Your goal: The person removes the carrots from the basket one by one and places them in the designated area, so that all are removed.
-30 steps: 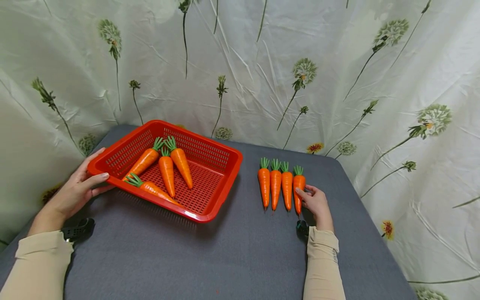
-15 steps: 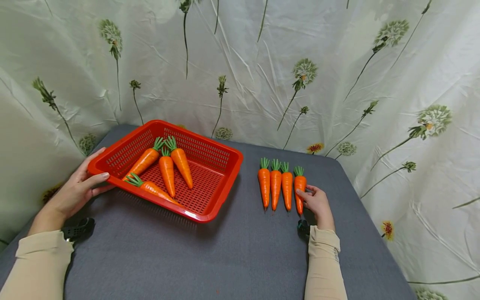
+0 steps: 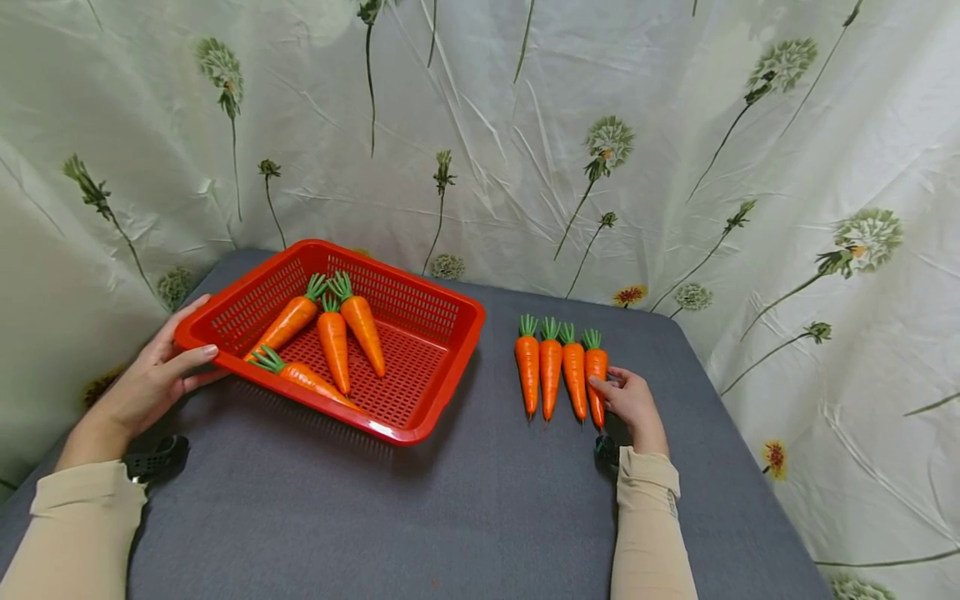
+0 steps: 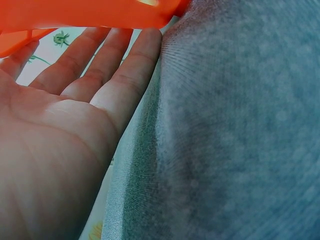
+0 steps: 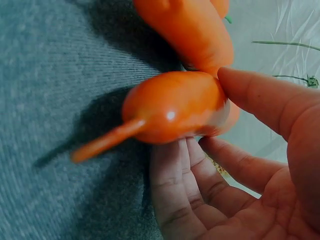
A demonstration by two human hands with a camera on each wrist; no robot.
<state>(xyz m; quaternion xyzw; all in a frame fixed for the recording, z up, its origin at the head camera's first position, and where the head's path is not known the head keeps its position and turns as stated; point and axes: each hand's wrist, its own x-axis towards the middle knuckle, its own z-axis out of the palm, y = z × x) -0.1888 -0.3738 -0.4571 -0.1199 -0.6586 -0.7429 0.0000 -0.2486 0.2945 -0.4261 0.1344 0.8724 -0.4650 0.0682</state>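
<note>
A red slotted plastic basket (image 3: 405, 307) sits at the left of the table, with several orange carrots (image 3: 360, 329) with green tops inside. My left hand (image 3: 150, 375) holds its left corner, thumb over the rim and fingers on the outer side; in the left wrist view the fingers reach under the basket edge (image 4: 90, 14). Several more carrots (image 3: 551, 375) lie side by side right of the basket, tops away from me. My right hand (image 3: 632, 400) pinches the rightmost carrot (image 3: 596, 363) between thumb and fingers, as the right wrist view shows with the carrot's tip (image 5: 175, 107) toward the camera.
A grey cloth (image 3: 480, 517) covers the table. Behind it and to the right hangs a white curtain (image 3: 495, 125) with a dandelion print. A black strap device (image 3: 157, 457) sits at the left wrist.
The rightmost carrot shifts slightly right, then its top moves left against the neighbouring carrot, whose tip swings a little right. My right hand moves with it; the left hand and basket stay still.
</note>
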